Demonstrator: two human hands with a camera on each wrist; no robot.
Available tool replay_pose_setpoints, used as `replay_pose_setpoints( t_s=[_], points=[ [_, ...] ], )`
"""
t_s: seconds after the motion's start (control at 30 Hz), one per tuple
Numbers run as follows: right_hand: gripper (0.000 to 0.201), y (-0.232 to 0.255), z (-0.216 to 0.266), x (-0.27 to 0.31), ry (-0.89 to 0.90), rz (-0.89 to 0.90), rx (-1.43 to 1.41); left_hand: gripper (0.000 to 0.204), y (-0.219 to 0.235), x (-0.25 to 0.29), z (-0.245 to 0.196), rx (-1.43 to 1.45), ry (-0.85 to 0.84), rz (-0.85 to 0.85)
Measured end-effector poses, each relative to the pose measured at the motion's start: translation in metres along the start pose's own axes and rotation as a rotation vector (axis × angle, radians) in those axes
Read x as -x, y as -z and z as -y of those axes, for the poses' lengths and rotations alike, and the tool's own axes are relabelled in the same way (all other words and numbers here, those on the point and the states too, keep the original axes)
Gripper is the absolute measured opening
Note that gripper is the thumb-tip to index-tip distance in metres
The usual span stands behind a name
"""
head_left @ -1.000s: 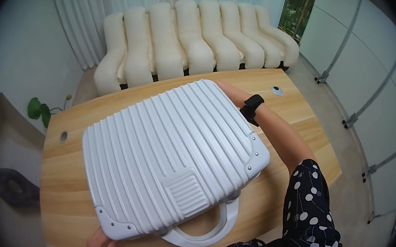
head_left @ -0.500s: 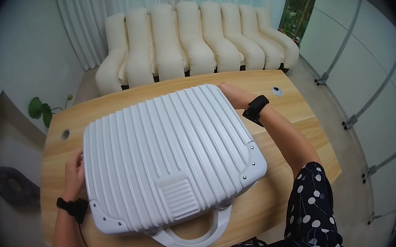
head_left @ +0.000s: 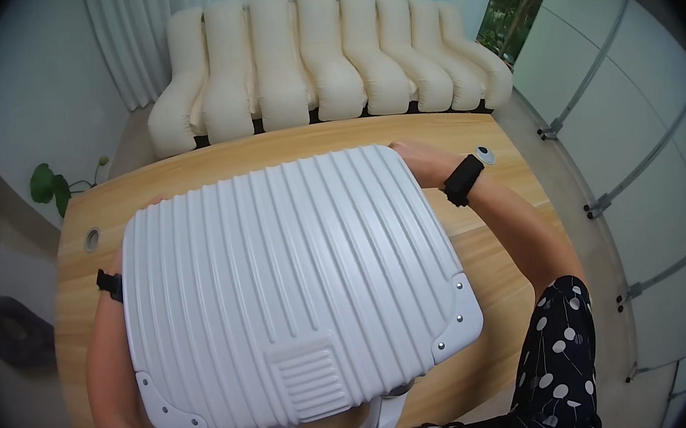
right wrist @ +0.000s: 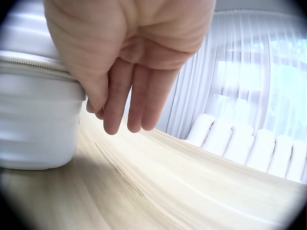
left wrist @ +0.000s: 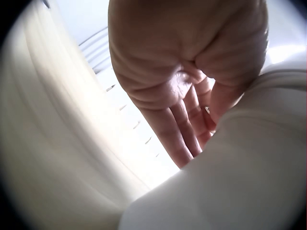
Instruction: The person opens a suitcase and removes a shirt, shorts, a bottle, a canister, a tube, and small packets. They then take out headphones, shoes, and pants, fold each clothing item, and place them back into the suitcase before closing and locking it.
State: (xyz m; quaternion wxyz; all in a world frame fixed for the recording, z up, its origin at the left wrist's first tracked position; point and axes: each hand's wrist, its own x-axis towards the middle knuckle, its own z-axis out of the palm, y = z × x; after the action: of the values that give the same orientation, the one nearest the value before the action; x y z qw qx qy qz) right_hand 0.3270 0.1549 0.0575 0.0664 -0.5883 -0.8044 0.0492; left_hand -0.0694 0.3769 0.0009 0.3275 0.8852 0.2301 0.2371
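Note:
A white ribbed hard-shell suitcase (head_left: 225, 285) lies flat in front of me, its curved handle (head_left: 382, 427) towards my body. My left arm runs along its left side; the suitcase mostly hides that hand in the head view. In the left wrist view, my left hand (left wrist: 168, 62) reaches along the side wall, thumb and index finger pinching a small shiny piece that looks like a zipper pull (left wrist: 207, 110). My right hand (head_left: 423, 162) is at the far right corner. In the right wrist view its thumb touches the corner below a zipper (right wrist: 38, 66), other fingers hanging nearly straight.
The suitcase rests on a wooden table (head_left: 498, 256) with round cable holes, one (head_left: 92, 239) at the left. A cream padded sofa (head_left: 278, 70) stands behind the table. White panels (head_left: 580, 80) line the right, and a green plant (head_left: 47, 185) is at the left.
My left hand has travelled from the near left corner along the suitcase's left side to its far end. The right hand stays at the far right corner. The suitcase has turned slightly.

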Motion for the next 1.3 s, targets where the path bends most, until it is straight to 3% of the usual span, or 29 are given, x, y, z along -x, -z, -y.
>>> replay_pose_setpoints(
  t_s=[0.13, 0.3, 0.4, 0.5, 0.53, 0.57, 0.8, 1.0, 1.1, 1.2, 1.27, 1.3],
  points=[
    [0.007, -0.001, 0.002, -0.002, -0.007, -0.036, 0.032, 0.018, -0.006, -0.015, -0.008, 0.207, 0.074, 0.065],
    [0.007, -0.003, -0.002, 0.005, -0.106, -0.065, -0.051, 0.018, -0.017, -0.011, -0.009, 0.839, 0.325, 0.075],
    [0.007, 0.005, -0.010, 0.003, -0.062, -0.077, -0.069, 0.019, -0.012, -0.015, -0.018, 1.035, 0.411, 0.101],
    [0.010, 0.005, -0.014, -0.003, 0.024, -0.079, 0.011, 0.021, 0.000, -0.038, -0.028, 0.867, 0.385, 0.306],
    [0.012, 0.010, -0.010, -0.004, 0.013, 0.014, 0.062, 0.023, 0.000, -0.044, -0.034, 0.705, 0.347, 0.468],
    [0.016, 0.012, -0.006, -0.007, 0.001, 0.105, 0.108, 0.023, 0.000, -0.044, -0.038, 0.705, 0.347, 0.467],
    [0.024, 0.009, -0.005, -0.013, -0.002, 0.086, -0.069, 0.028, 0.002, -0.043, -0.047, 0.632, 0.280, 0.434],
    [0.026, 0.010, -0.002, -0.051, 0.199, 0.034, -0.167, 0.029, 0.004, -0.047, -0.056, 0.637, 0.298, 0.425],
    [0.027, 0.013, 0.005, -0.062, 0.267, 0.026, -0.048, 0.029, 0.002, -0.044, -0.056, 0.643, 0.281, 0.423],
    [0.014, 0.014, 0.005, -0.068, 0.297, 0.055, 0.198, 0.030, 0.000, -0.043, -0.054, 0.630, 0.279, 0.432],
    [0.014, 0.007, -0.001, -0.074, 0.524, -0.117, 0.213, 0.031, 0.000, -0.043, -0.052, 0.620, 0.274, 0.442],
    [0.014, 0.005, -0.004, -0.077, 0.523, -0.119, 0.221, 0.032, 0.000, -0.043, -0.051, 0.630, 0.275, 0.437]
  ],
)
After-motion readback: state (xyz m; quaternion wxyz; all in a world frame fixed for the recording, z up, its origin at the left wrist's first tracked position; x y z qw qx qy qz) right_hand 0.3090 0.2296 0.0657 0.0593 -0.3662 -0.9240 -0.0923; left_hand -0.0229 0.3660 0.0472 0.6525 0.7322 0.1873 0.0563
